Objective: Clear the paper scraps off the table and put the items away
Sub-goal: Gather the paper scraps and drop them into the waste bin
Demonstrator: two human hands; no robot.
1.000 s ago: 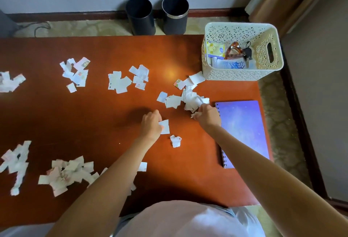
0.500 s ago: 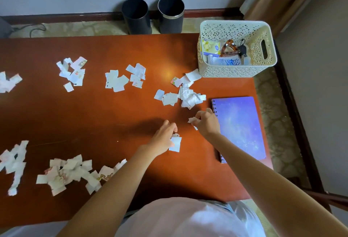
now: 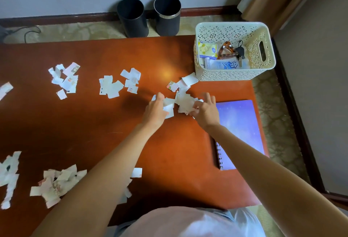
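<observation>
A small heap of white paper scraps [image 3: 183, 102] lies on the brown table [image 3: 79, 123] right of centre. My left hand [image 3: 155, 111] is at its left side, fingers closed on a few white scraps. My right hand [image 3: 205, 109] rests on the heap's right side, pinching scraps with some fingers spread. More scraps [image 3: 180, 84] lie just beyond, near the basket. Other scrap piles sit at the back left [image 3: 65, 79], back middle [image 3: 117, 84], and front left [image 3: 56, 184].
A cream perforated basket [image 3: 261, 67] holding packets, a hair clip and keys stands at the back right corner. A purple spiral notebook [image 3: 243, 129] lies by the right edge. Two dark bins [image 3: 132, 17] [image 3: 167, 15] stand on the floor behind the table.
Both hands moved forward from the near loose scraps up to the heap, the left one carrying scraps it picked up. The loose pieces nearer me are gone from their spot.
</observation>
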